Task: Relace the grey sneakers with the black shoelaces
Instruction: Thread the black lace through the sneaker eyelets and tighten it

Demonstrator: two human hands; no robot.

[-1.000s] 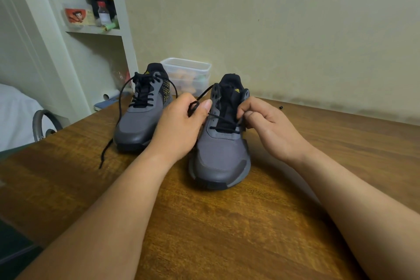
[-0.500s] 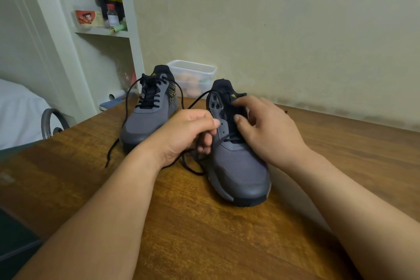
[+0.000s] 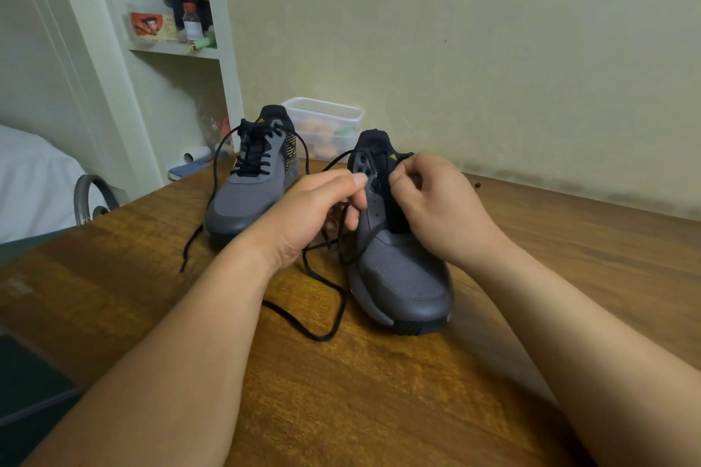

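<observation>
— Containers?
— I log one: a clear tub (image 3: 322, 117), centre frame against the wall (image 3: 493, 49), with orange and pale lumps inside.
— Sneakers?
— Laced sneaker (image 3: 250, 197) is centre-left and unlaced sneaker (image 3: 402, 277) centre. Toes point toward me, heels to the wall. Left hand (image 3: 315, 212) pinches the lace (image 3: 320, 338); right hand (image 3: 436, 208) pinches the unlaced sneaker's tongue edge.
— Surface, room?
— Wooden table (image 3: 341, 409), white shelf (image 3: 174, 49) upper left.
</observation>
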